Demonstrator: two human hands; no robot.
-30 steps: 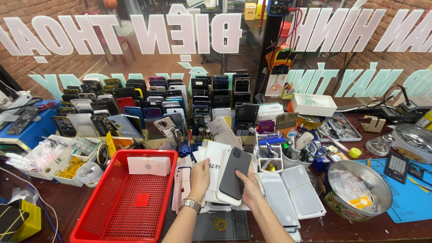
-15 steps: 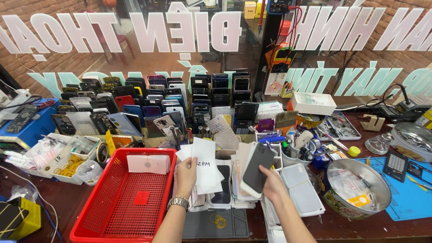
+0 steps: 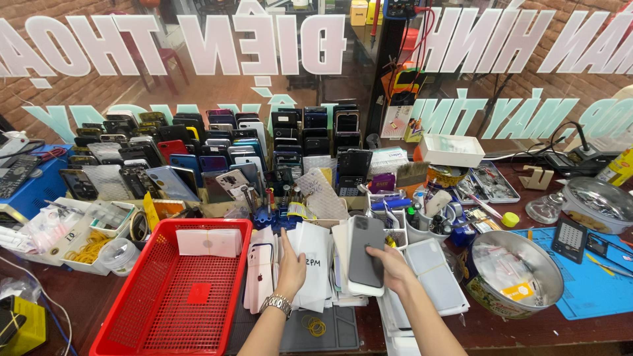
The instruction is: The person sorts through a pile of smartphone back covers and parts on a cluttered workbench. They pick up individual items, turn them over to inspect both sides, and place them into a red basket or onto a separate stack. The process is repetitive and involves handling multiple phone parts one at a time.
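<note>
My left hand, with a metal watch on the wrist, lies flat on a spread of white paper sleeves beside pink phone back covers. My right hand grips a dark grey phone back panel by its lower edge, over a stack of white packets. A red plastic basket with a white packet in it stands left of my left hand.
Rows of upright phones and back covers fill the rear behind a glass pane. Clear trays lie at right, then a metal bowl, a blue mat, a tool holder and white bins at left.
My right hand has kept the dark panel and set it over the white packet stack. My left hand has stayed on the white sleeves, pressing them flat.
</note>
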